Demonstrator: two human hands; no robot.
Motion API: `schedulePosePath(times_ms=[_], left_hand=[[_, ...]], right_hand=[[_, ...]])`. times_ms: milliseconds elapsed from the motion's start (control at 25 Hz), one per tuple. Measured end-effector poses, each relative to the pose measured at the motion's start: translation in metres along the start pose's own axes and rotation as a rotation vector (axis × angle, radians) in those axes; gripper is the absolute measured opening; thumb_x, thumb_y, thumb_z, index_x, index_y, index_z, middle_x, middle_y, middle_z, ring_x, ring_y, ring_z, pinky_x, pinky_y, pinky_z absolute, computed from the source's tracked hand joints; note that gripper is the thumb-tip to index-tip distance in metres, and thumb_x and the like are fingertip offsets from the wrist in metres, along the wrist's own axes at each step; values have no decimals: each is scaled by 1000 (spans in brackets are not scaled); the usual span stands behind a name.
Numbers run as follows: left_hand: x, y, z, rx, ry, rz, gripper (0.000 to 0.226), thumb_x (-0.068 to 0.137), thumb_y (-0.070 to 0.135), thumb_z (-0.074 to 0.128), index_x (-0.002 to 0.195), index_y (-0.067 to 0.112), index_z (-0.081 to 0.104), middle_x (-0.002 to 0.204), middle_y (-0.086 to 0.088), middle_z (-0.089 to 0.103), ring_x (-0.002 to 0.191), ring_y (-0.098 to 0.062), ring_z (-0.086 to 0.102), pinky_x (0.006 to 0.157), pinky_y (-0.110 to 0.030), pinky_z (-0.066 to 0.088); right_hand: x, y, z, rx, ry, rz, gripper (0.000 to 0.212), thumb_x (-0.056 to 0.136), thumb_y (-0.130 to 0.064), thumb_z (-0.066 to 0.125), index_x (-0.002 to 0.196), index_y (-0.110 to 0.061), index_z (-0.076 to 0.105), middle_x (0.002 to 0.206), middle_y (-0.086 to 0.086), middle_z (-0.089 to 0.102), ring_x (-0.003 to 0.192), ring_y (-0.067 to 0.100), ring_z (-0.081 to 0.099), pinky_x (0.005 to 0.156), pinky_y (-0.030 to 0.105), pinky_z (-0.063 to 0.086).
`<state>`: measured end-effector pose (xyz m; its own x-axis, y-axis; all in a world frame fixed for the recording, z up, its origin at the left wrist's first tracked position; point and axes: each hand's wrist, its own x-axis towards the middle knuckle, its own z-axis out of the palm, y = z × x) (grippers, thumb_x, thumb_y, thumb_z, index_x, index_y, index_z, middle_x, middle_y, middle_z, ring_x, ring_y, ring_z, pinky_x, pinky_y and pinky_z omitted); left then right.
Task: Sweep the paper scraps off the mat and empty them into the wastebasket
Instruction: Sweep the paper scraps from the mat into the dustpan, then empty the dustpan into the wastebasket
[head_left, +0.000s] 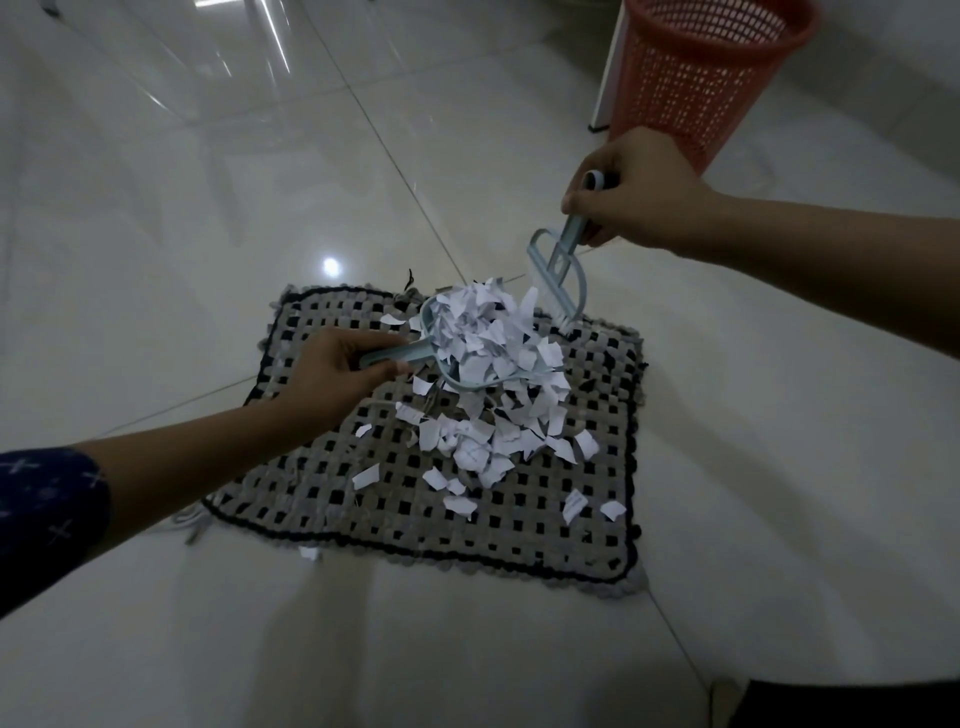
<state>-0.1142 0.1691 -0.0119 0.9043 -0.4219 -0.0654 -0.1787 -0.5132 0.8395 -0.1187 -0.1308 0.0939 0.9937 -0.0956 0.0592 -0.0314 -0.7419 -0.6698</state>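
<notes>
A grey and black woven mat (519, 530) lies on the tiled floor. White paper scraps (483, 447) are strewn over its middle and right side. My left hand (337, 371) grips the handle of a pale blue dustpan (452, 382), which is heaped with scraps and held just above the mat. My right hand (634, 192) grips a pale blue hand brush (558, 270), whose bristles touch the mat's far edge beside the pan. An orange mesh wastebasket (691, 88) stands behind my right hand.
One scrap (310, 552) lies on the glossy white floor tiles just off the mat's near edge. A white furniture leg (605, 78) stands left of the wastebasket. A dark shape (852, 704) fills the bottom right corner.
</notes>
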Motion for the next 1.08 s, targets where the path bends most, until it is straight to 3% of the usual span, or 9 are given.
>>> schedulePosePath(times_ms=[200, 520, 720, 920, 1080], left_hand=[[1, 8, 1, 1, 14, 2, 34, 82, 10, 67, 116, 9, 63, 81, 9, 64, 50, 5, 57, 46, -8, 42], [16, 25, 7, -4, -5, 36, 36, 82, 11, 67, 116, 6, 63, 95, -6, 68, 58, 5, 61, 52, -9, 46], [34, 40, 9, 11, 13, 59, 36, 80, 14, 70, 115, 8, 65, 98, -8, 72, 75, -21, 68, 63, -21, 57], [77, 76, 13, -31, -5, 137, 33, 80, 12, 71, 111, 4, 68, 92, -7, 71, 65, 3, 64, 61, -8, 47], [123, 108, 33, -126, -44, 155, 30, 79, 8, 71, 109, 4, 68, 96, -10, 72, 75, -3, 66, 71, -12, 51]], right_hand=[[-3, 18, 3, -16, 21, 46, 13, 87, -8, 63, 89, 3, 68, 82, 21, 70, 72, 26, 72, 63, 29, 60], [-2, 15, 8, -46, 47, -6, 14, 86, -8, 62, 86, 3, 70, 76, 18, 70, 65, 23, 71, 59, 30, 60], [6, 12, -10, -87, 46, -7, 14, 86, -7, 62, 86, 5, 69, 76, 19, 70, 64, 22, 71, 60, 30, 60], [28, 24, -58, 6, 115, 82, 15, 87, -8, 62, 91, 6, 66, 80, 17, 68, 67, 16, 69, 52, 13, 55], [53, 61, -95, 48, 310, 173, 20, 87, -14, 63, 91, 6, 67, 85, 17, 70, 68, 16, 70, 62, 25, 58]])
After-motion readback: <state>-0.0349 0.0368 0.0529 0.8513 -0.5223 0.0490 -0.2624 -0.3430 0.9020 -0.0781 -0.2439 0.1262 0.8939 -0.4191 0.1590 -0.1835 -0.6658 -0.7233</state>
